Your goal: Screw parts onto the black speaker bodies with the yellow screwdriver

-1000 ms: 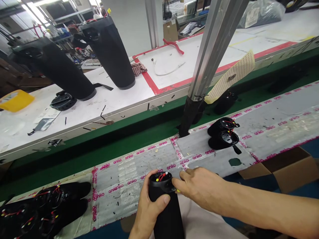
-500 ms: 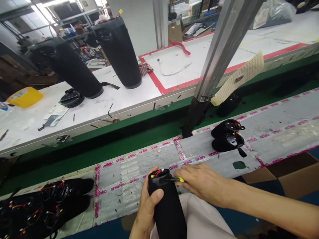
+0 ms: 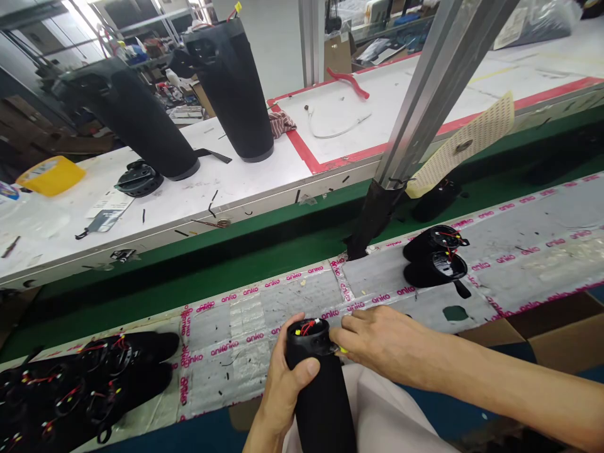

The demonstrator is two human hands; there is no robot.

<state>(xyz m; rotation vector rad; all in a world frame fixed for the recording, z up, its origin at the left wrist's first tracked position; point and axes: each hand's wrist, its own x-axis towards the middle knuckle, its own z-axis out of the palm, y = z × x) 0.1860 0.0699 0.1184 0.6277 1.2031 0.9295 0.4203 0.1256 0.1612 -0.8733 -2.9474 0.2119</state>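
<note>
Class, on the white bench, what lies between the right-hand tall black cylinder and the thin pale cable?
A striped cloth and red tape; the head view shows both.

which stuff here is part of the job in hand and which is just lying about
In the job:
- black cylinder, in the left hand
- yellow tool, mostly hidden by the right hand
- probably the similar wired cylinders

Lying about, it seems:
- red tool
- thin cable
- striped cloth
- yellow roll
</note>
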